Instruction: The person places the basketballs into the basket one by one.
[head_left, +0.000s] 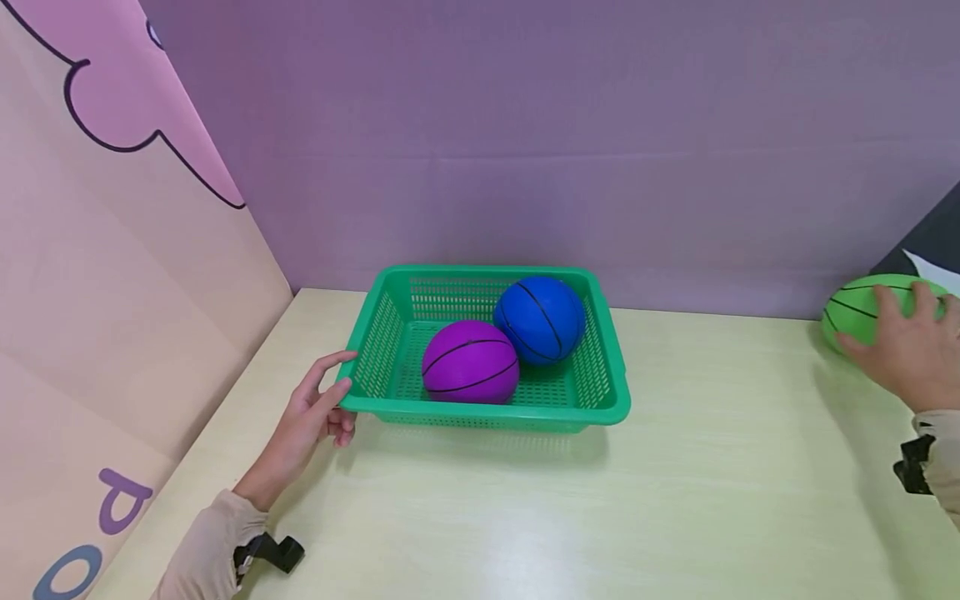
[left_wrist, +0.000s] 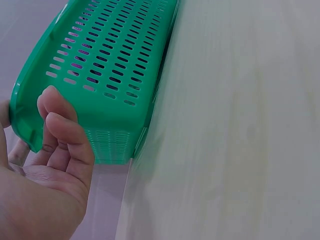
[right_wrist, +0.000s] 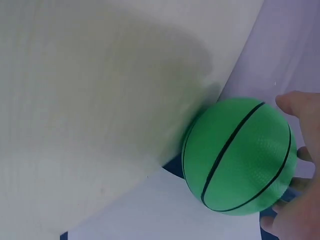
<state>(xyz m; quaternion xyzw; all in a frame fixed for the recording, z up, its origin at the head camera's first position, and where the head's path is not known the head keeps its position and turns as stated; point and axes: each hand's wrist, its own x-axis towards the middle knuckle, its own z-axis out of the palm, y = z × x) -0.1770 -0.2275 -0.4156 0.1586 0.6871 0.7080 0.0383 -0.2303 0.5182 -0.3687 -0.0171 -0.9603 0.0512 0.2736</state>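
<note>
Green ball (right_wrist: pixel 242 155), at the right far edge of the table (head_left: pixel 480 517), close to the wall (head_left: pixel 525 150). We see the right hand (head_left: pixel 915 354) spread over it, fingers not visibly curled round; how firmly they touch we cannot tell. At left, the left hand (head_left: pixel 306 412) pinches the rim of the basket (head_left: pixel 480 410) by its near left corner; a purple ball (head_left: pixel 470 362) and a blue ball (head_left: pixel 540 321) lie inside. We judge the green ball light, slightly yielding and hard to break; its pebbled skin should give friction, though its roundness invites rolling. We would take hold across its widest part, thumb opposite fingers. The basket seems light, flexible plastic, best held by the rim. Fingers mask part of the green ball; the head view's right edge cuts off some of the right hand. The near rim hides the purple ball's base.
</note>
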